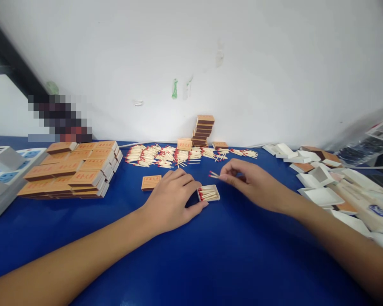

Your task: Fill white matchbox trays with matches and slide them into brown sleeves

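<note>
A small white matchbox tray [209,194] lies on the blue table, filled with red-tipped matches. My left hand [174,196] is at the tray's left end, with thumb and index finger bracketing it and steadying it. To the tray's upper right, my right hand [242,180] pinches a couple of matches [214,174] between thumb and fingertips, their red heads pointing left. Just beyond my left hand is a closed orange matchbox [151,182], partly covered by the fingers. Loose matches [166,155] spread in a long row behind both hands.
Stacked matchboxes [79,170] fill the left side, beside a power strip [27,163]. A leaning matchbox tower [203,129] stands against the wall. Empty trays [324,196] and sleeves are heaped at the right, around a plastic packet [367,199]. A white cable runs along the back.
</note>
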`<state>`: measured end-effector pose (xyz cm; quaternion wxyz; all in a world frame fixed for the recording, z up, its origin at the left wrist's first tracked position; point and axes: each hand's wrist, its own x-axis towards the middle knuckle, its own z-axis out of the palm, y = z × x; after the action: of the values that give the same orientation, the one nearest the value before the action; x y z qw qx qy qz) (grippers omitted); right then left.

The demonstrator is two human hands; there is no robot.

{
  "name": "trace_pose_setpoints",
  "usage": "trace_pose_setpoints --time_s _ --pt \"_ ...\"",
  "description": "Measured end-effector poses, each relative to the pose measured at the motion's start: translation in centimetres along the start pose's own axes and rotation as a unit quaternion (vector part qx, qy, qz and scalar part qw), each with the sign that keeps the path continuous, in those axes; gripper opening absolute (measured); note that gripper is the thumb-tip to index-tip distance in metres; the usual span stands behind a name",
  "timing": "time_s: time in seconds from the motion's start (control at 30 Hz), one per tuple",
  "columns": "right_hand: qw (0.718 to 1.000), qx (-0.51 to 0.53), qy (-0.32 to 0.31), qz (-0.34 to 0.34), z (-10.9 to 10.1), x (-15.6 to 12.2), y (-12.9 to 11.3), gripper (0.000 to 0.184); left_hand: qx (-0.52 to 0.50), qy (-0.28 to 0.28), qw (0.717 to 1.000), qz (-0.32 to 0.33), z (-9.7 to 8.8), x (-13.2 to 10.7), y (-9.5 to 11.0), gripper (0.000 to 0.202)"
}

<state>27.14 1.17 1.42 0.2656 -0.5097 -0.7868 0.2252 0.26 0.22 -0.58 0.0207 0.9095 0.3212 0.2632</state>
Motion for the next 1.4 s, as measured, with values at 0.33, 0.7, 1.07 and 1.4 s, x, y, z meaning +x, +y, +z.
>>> trace_pose_setpoints --time_s 0.33,0.7,1.07,1.4 --pt "0.995 -0.036 -0.063 -0.063 1.2 -1.2 -1.2 0.018 -0.01 0.015 1.0 0.007 0.2 -0.2 -0.1 0.028" --pt "0.987 -0.105 0.084 -0.09 0.5 0.9 2.7 0.03 -0.012 0.007 1.0 0.019 0.2 -0.2 0.2 0.03" --pt "0.965 -0.214 0.102 -0.111 0.2 1.8 7.0 0.037 -0.012 0.011 1.0 0.026 0.2 -0.3 0.1 0.03" --pt "0.958 -0.248 0.097 -0.108 0.0 2.2 7.5 0.05 -0.01 0.003 1.0 0.023 0.2 -0.4 0.2 0.03"
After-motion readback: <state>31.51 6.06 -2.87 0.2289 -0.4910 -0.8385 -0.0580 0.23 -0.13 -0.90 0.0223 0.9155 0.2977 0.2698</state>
